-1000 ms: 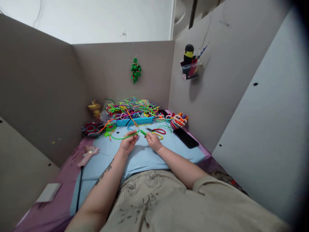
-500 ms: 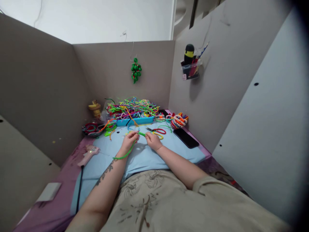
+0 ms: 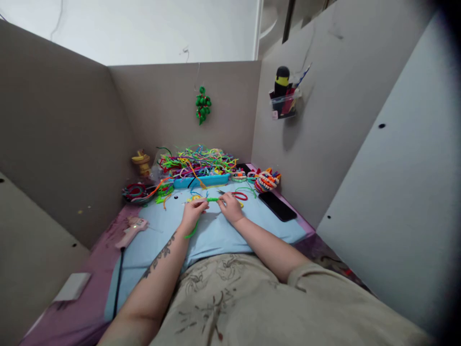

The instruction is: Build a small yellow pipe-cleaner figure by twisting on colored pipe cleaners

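A bright green cord [image 3: 212, 199] stretches level between my two hands, thicker and wrapped-looking in the middle. My left hand [image 3: 193, 214] pinches its left end, and a loose green tail hangs below the wrist. On the other end the fingertips of my right hand [image 3: 230, 207] are closed. Just behind the right hand lie scissors [image 3: 240, 195] with red handle loops, partly covered by the fingers. Something small and yellow [image 3: 195, 197] lies behind the left hand, too small to name.
A blue tray [image 3: 201, 181] heaped with colourful cords stands at the back. To the right are a black phone [image 3: 278, 206] and a striped woven piece [image 3: 267, 180]. A pink glue gun [image 3: 133, 231] with a black cable lies left. Grey panels [image 3: 183, 105] enclose the table.
My hands have shifted slightly, and more of the green cord shows between them. The loose tail has swung down and now hangs closer to my left wrist.
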`<state>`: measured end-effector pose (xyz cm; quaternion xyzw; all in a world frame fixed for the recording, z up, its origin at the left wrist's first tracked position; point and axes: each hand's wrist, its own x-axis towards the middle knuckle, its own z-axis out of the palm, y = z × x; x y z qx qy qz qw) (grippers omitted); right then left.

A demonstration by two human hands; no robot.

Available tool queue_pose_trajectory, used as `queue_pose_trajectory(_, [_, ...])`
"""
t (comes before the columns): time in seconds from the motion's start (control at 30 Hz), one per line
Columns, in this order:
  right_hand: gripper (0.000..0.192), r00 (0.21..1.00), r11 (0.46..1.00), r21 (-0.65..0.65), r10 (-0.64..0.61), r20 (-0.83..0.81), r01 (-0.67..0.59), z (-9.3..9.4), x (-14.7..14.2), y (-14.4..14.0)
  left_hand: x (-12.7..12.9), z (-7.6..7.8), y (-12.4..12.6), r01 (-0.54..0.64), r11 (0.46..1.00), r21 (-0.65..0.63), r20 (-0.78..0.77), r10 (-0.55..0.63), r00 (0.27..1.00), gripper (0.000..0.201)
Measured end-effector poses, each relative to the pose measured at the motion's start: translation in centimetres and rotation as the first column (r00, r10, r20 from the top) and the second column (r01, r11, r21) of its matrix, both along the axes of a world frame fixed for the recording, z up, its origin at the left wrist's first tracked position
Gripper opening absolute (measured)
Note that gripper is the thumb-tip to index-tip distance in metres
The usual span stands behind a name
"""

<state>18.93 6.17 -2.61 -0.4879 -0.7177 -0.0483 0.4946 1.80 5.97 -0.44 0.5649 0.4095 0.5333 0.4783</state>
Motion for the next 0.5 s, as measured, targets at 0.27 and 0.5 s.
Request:
queue_pose_trajectory(0.27, [0.003,0.998,0.999,0.024,0.037,0.044,-0.038,0.14,-0.17,-0.26,-0.04,-0.8,1.02,-0.016,1.0,0.024,-0.012,0.016,1.0,0.042])
queue_pose_trajectory(0.5, [0.004,0.996,1.0,0.014,0.008,0.093,-0.01,0.27,-0.33,-0.48,0.13,-0.5,0.45,-0.012,0.991,0.132,-0.14,0.03,0.99,0.034])
